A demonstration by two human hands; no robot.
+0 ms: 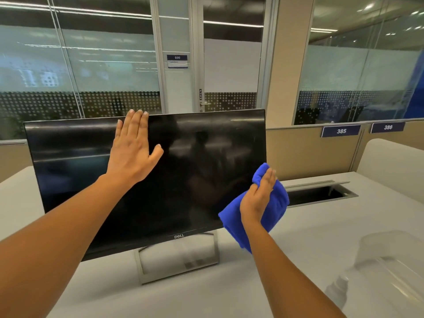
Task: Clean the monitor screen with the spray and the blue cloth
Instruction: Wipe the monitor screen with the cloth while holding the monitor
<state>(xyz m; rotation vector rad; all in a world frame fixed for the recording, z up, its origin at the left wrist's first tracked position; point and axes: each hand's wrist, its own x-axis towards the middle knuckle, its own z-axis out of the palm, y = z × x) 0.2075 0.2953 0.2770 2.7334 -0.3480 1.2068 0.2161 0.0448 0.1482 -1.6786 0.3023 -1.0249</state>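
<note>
A black Dell monitor (183, 175) stands on a silver stand on the white desk, its screen dark and tilted slightly. My left hand (133, 148) lies flat and open against the upper left part of the screen, fingertips at the top edge. My right hand (259, 198) presses a bunched blue cloth (273, 210) against the screen's lower right edge. A clear spray bottle (376, 267) shows blurred at the lower right, lying or leaning on the desk; its exact pose is unclear.
The white desk (298, 249) extends to the right, with an open cable hatch (319, 193) behind the cloth. Beige partitions carry number plates 385 (341, 131) and 386. Glass office walls and a door stand behind.
</note>
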